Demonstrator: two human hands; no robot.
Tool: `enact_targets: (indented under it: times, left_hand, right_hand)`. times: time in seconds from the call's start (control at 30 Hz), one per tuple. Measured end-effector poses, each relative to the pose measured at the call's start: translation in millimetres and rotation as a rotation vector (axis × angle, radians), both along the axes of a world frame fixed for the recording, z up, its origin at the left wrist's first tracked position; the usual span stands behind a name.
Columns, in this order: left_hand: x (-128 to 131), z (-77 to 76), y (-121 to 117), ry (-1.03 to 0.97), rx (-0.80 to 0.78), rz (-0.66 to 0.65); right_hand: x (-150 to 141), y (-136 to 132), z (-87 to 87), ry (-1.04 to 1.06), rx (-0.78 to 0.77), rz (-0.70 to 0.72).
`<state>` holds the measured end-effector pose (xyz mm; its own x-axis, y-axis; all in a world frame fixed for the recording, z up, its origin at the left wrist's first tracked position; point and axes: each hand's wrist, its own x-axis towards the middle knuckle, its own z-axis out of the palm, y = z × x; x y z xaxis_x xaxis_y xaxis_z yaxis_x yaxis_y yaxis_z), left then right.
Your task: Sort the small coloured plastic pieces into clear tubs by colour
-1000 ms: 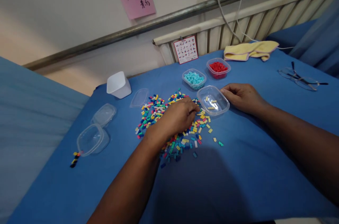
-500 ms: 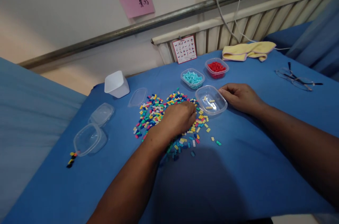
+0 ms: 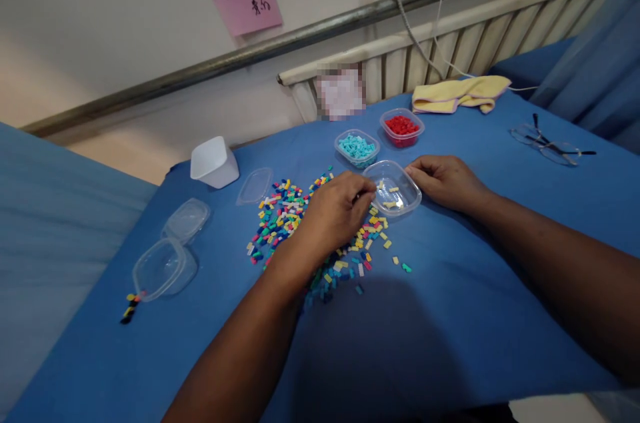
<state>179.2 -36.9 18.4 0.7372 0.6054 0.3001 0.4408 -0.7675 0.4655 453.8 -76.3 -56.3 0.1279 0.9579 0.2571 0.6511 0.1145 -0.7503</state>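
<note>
Head view: our left hand [image 3: 334, 213] rests on the bead pile [image 3: 295, 223] on the blue counter [image 3: 450, 316], fingertips curled at the rim of the clear tub [image 3: 393, 188]; whether they pinch a bead we cannot tell. Our right hand [image 3: 443, 181] touches the tub's far side, fingers loosely bent. We judge the beads light, hard and slippery, best pinched singly. The tub looks thin and easily pushed, so we steady it by the rim.

L hand [image 3: 334, 213] on bead pile [image 3: 287, 213], R hand [image 3: 443, 181] by clear tub [image 3: 414, 191]
</note>
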Motion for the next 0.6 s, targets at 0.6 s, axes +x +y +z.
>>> enact_targets:
  times: [0.6]
  left_hand:
    - [-17.2, 19.0, 1.1, 0.576, -0.269, -0.113]
  right_hand:
    - [0.6, -1.1, -1.2, -0.005, -0.009, -0.002]
